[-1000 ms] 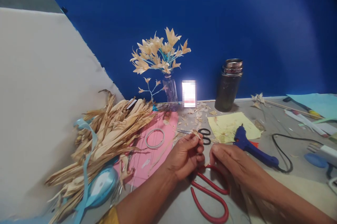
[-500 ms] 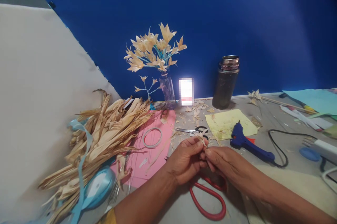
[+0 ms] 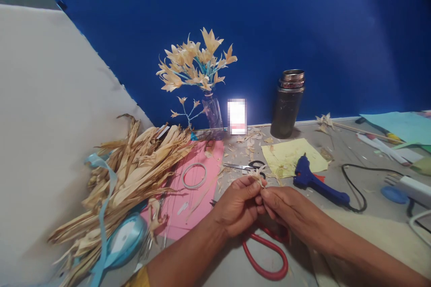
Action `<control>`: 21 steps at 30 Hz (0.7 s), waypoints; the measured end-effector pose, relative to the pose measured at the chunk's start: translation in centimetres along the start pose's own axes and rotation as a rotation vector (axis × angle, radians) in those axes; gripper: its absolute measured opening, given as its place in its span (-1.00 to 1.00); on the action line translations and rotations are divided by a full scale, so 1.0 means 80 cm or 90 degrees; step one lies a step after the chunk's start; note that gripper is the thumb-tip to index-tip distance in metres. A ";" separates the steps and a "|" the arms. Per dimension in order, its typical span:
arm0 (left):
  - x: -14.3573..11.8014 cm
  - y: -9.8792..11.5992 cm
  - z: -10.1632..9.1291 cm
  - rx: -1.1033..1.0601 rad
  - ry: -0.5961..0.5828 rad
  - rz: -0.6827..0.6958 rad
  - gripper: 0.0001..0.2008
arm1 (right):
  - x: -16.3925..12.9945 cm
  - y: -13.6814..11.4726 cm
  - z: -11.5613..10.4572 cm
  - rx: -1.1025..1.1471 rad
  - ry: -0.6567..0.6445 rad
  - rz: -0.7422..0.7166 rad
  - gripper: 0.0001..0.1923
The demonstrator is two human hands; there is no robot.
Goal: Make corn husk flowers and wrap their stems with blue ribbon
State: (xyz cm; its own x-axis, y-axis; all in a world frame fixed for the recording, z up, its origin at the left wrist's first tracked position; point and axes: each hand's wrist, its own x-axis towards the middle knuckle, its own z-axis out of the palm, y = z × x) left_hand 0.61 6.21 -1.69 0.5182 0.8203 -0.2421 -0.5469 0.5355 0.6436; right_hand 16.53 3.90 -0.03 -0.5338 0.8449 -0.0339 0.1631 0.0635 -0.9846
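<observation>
Right hand [image 3: 286, 208] has come off the red scissors [image 3: 267, 255], now joining the left hand [image 3: 237, 204]; both are pinching 1 small husk flower [image 3: 258, 175], fingertips touching.

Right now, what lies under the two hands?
Red-handled scissors lie on the table beneath the left hand and right hand; only the handle loops show, the blades are covered.

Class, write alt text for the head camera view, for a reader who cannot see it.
A person's left hand and right hand pinch a small dried husk flower together above red-handled scissors on a grey table. Left lies a pile of dried husks; right, a blue glue gun.
</observation>
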 end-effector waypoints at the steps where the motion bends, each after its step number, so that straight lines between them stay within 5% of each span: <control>1: 0.000 -0.001 0.000 -0.005 -0.002 0.000 -0.69 | 0.000 0.000 0.000 -0.004 0.005 -0.004 -0.45; 21: 0.000 -0.010 0.015 -0.006 0.082 0.037 -0.64 | 0.003 0.002 0.005 -0.066 0.057 -0.015 -0.46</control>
State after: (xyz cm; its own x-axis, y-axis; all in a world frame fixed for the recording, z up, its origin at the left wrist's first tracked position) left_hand 1.83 5.57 -1.32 0.3968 0.8688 -0.2963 -0.5804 0.4876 0.6523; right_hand 16.05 3.91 -0.24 -0.4635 0.8860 0.0095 0.2385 0.1350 -0.9617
